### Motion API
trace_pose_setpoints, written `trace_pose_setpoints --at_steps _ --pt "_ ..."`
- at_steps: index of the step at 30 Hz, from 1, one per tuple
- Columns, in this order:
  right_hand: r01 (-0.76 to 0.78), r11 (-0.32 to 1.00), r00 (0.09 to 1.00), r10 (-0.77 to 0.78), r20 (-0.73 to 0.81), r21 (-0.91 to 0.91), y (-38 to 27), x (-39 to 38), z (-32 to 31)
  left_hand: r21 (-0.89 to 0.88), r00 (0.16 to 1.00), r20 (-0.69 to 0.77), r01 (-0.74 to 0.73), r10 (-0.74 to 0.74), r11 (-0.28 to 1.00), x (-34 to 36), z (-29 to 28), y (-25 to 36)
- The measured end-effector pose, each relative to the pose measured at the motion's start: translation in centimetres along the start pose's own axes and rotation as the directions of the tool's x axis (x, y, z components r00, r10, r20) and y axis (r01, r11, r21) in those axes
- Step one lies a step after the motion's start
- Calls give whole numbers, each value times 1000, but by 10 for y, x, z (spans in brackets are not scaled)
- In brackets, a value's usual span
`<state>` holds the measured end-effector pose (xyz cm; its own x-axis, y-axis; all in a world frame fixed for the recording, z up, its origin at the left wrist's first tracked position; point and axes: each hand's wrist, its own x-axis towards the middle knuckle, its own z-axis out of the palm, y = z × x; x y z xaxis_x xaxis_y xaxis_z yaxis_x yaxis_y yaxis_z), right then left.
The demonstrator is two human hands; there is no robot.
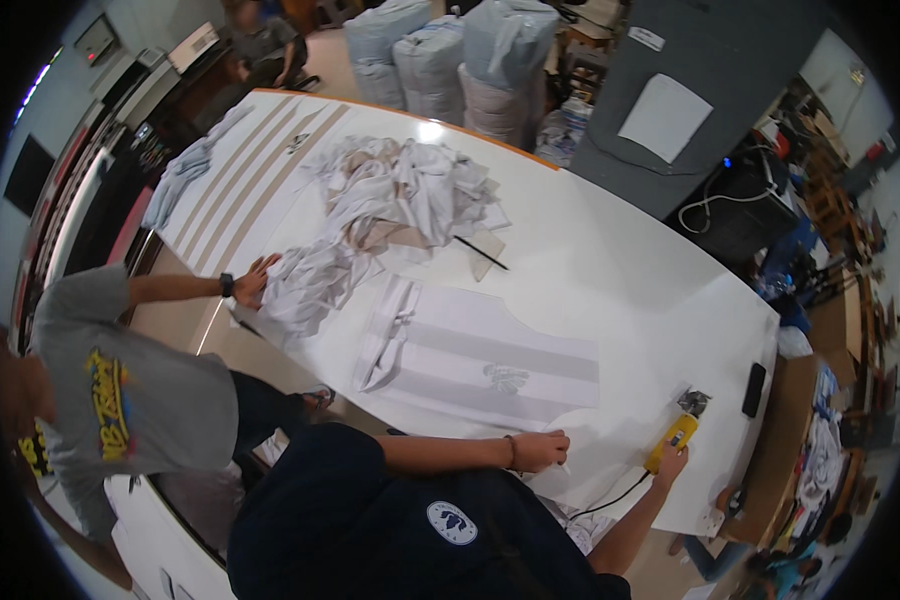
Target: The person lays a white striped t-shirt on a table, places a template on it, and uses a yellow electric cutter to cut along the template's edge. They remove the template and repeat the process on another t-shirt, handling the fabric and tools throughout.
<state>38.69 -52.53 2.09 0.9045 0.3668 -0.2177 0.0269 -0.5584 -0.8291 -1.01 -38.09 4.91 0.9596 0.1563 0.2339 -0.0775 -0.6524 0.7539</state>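
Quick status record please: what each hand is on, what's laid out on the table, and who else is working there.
left hand: flat on the white sheet at the near table edge
right hand: gripping a yellow handheld cutter, cord trailing
cut panel: striped fabric piece, flat, mid-table
fabric heap: crumpled, far side
co-worker's hand: on loose fabric at the left edge
black phone: beyond the cutter

Three big bundles [450, 60] wrapped in clear plastic are stood past the table's far edge. A white sheet [665, 115] is stuck on the grey wall.
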Motion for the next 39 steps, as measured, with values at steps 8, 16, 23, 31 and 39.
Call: trace_pose_setpoints --at_steps 8,16,23,31,39 --pt "-74 778 983 -47 -175 -624 -73 20 40 192 547 368 746 -752 637 -199 -124 8" --pt "619 602 726 -683 76 -505 -45 -73 189 -8 21 -712 999 -702 38 -234 -147 -11" --pt "826 562 405 -644 649 42 -112 -272 263 -164 341 -666 800 -663 577 -223 -91 -70" --pt "247 909 410 -413 813 337 -132 -296 261 -237 740 -398 488 -542 840 -152 -218 -89" --pt "4 976 129 -215 968 216 -212 -263 199 -12 64 -892 986 -447 167 -209 -392 -193"
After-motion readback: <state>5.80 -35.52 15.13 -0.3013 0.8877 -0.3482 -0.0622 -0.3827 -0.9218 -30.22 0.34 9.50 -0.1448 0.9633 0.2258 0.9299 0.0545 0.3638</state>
